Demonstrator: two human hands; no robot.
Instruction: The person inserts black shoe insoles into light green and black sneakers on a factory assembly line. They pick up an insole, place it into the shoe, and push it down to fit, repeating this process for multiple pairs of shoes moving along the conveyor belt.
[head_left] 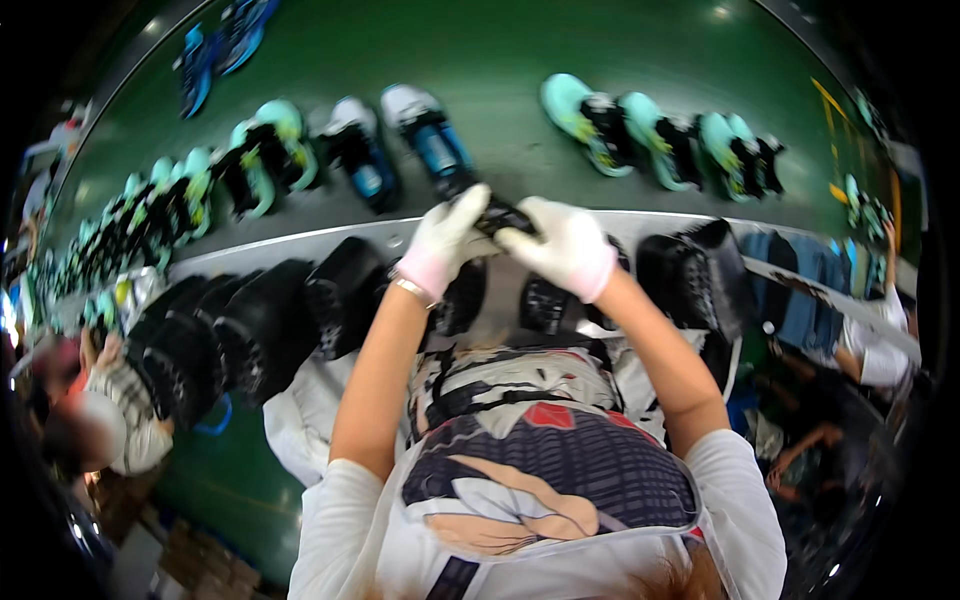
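Observation:
Both my hands wear white gloves and meet over the near edge of the green work surface. Between them is a dark black piece (506, 217), blurred, whose kind I cannot make out. My left hand (447, 240) is closed on its left end, and my right hand (563, 245) grips its right end. Just beyond my left hand lies a white, black and blue shoe (430, 135). A similar shoe (360, 155) lies to its left. Below my hands, black chunky pieces (463, 297) with patterned ends stand on a metal ledge.
Mint-green and black shoes (270, 145) line the left side; several more (585, 120) lie at the right. Blue shoes (215, 55) sit far left. Large black pieces (262, 325) crowd the near-left ledge, others (695, 275) the right. People work at the left (125, 410) and right (880, 340).

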